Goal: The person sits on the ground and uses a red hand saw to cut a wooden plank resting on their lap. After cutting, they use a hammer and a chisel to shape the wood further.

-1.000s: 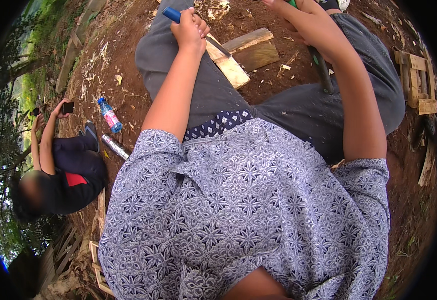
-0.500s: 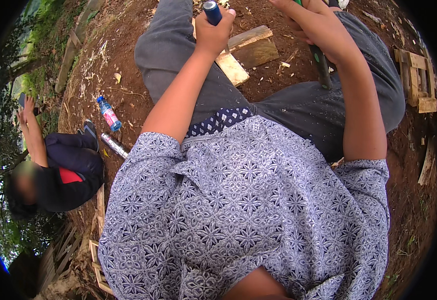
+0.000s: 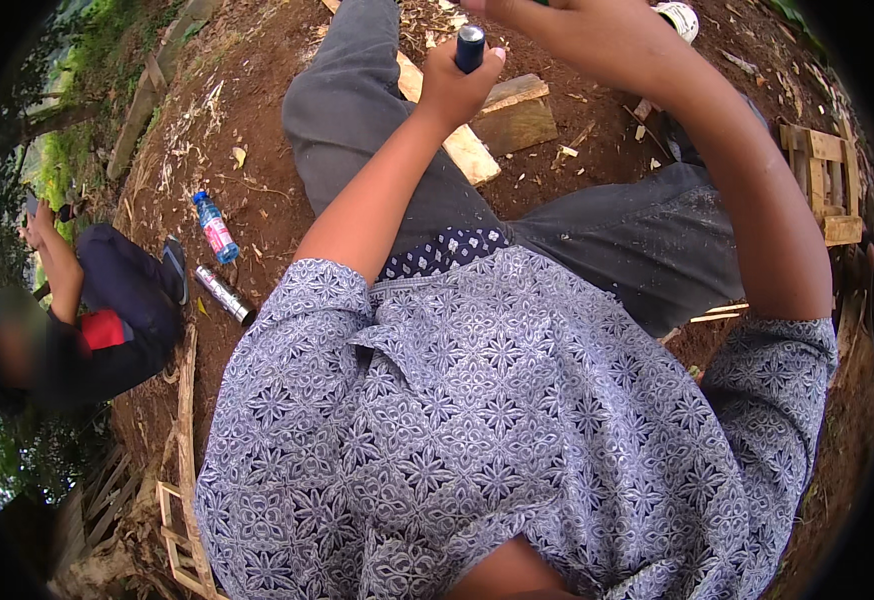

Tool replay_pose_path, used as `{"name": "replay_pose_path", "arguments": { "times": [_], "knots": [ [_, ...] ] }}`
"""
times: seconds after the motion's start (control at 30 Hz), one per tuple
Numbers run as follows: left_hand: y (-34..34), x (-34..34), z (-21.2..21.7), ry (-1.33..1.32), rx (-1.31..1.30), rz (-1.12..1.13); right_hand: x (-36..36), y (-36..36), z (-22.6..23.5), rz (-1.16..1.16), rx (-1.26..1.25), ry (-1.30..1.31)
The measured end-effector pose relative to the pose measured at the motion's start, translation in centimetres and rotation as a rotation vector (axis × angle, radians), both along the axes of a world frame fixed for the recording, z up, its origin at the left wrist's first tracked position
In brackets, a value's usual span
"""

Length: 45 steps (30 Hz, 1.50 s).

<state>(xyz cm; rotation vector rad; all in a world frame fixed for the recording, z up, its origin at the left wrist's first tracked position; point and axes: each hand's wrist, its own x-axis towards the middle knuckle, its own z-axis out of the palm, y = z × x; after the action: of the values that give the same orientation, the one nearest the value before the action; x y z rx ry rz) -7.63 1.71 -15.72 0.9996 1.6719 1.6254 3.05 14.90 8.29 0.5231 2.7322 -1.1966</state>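
Note:
My left hand (image 3: 457, 92) is closed around the upright dark blue handle of what looks like a chisel (image 3: 470, 48); its end is capped with metal. The blade is hidden below my fist. Just under that hand lie a pale strip of wood (image 3: 473, 158) and a thicker brown wooden block (image 3: 517, 125), on the ground between my legs. My right hand (image 3: 587, 38) is raised at the top edge, to the right of the chisel. A small green bit of the tool in its grip shows there; the tool's head is out of view.
Wood chips litter the brown soil. On the left lie a blue-capped plastic bottle (image 3: 217, 228) and a silver flask (image 3: 224, 293), near a seated person (image 3: 122, 285) with raised hands. A small wooden pallet (image 3: 825, 170) stands at right; a white shoe (image 3: 679, 20) shows at the top.
My right hand has swung up and left, nearer the chisel, and its tool's black handle has gone from sight. My left hand has shifted slightly right and down in the picture, still gripping the chisel.

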Motion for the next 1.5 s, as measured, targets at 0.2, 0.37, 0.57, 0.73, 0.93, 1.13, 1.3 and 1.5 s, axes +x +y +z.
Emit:
{"name": "replay_pose_path", "arguments": {
  "times": [0.2, 0.37, 0.57, 0.73, 0.93, 1.13, 1.3, 1.5],
  "knots": [
    [0.8, 0.3, 0.0, -0.102, 0.039, 0.023, 0.5, 1.0, -4.4, 0.053, 0.082, 0.156],
    [0.4, -0.3, 1.5, -0.354, 0.079, 0.038, 0.0, 2.5, 0.3, 0.033, -0.518, -0.015],
    [0.7, -1.7, 0.6, -0.423, 0.072, 0.093, -1.2, -3.6, -4.5, -0.212, 0.173, 0.301],
    [2.3, -5.4, -2.7, -0.683, -0.166, 0.479, 1.7, 1.3, -4.1, -0.409, -0.452, -0.038],
    [0.4, -5.6, -0.5, -0.788, -0.018, 0.484, 4.2, 2.0, -8.0, -0.512, -0.687, 0.040],
    [-1.0, -1.6, 3.0, -0.473, 0.105, 0.143, 4.4, 1.5, -7.4, -0.538, -0.818, 0.065],
    [-0.7, -1.0, 2.1, -0.107, 0.092, 0.019, 4.8, 1.3, -7.8, -0.471, -0.803, 0.012],
    [-0.9, -1.2, 1.7, 0.035, 0.040, -0.001, 4.8, 1.2, -6.7, -0.451, -0.681, 0.032]
  ]
}}
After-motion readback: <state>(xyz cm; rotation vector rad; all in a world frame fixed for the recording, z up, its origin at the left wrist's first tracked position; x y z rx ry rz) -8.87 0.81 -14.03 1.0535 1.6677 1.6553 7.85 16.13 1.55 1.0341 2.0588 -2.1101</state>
